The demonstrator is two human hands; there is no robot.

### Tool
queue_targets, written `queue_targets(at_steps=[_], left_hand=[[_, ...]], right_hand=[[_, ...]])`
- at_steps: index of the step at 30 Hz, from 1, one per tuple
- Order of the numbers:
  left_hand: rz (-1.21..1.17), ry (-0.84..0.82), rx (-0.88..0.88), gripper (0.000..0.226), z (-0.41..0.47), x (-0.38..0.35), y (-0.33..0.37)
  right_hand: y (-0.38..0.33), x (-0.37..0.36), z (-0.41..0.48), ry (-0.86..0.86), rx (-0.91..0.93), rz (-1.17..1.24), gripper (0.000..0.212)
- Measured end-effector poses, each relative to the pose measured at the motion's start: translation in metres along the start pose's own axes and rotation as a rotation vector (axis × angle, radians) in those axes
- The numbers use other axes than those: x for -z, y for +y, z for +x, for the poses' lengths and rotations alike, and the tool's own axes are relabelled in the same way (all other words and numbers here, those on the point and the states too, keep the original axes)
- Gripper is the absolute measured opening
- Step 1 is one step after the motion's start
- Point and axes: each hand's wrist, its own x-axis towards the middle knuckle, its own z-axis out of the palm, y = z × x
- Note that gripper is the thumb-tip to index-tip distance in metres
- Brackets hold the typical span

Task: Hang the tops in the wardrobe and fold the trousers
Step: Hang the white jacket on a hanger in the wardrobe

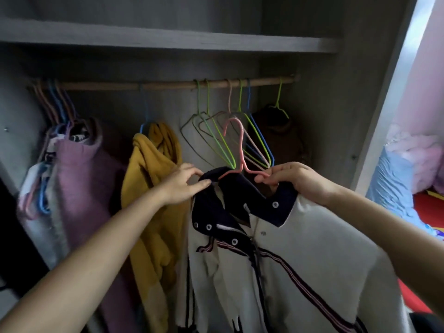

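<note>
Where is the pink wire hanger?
Centre of view: pink wire hanger sits in the navy-collared white top, between left hand and right hand, below the wooden rail.

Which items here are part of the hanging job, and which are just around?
Job: white top, pink hanger inside its collar, wardrobe rail, left hand pinching the collar, right hand gripping the hanger.
Bystanders: yellow top, purple garment, brown garment, spare hangers, all hanging on the rail.

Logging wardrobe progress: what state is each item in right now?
White top with navy collar: on pink wire hanger, not yet hung.
Pink wire hanger: hook off wooden rail.
Left hand: pinches collar.
Right hand: grips hanger.
Mustard-yellow top: hung on rail.
Green wire hangers: bare, on rail.
</note>
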Motion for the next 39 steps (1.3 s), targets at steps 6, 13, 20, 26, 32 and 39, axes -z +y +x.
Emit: queue_targets(at_steps=[6,13,20,26,32,39], left_hand=[[0.718,0.758,-0.009,0.061,0.014,0.056,-0.039],[0.639,0.377,0.238,0.082,0.033,0.089,-0.052],[0.681,0.382,0.333,0.059,0.038,0.103,-0.066],[0.630,0.471,0.446,0.061,0.028,0.110,-0.086],[0.521,0.554,0.316,0.062,0.014,0.121,-0.106],[0.390,0.609,0.270,0.061,0.014,0.117,-0.104]], right_hand=[[-0.005,-0.020,0.025,0.185,0.032,0.012,0.014],[0.001,-0.071,0.075,0.296,0.019,0.281,0.023],[-0.015,-0.102,0.147,0.295,0.111,0.230,0.024],[-0.058,-0.114,0.209,0.320,0.215,0.236,0.021],[-0.047,-0.130,0.264,0.220,0.172,0.188,0.014],[-0.003,-0.142,0.277,0.234,0.215,0.060,0.032]])
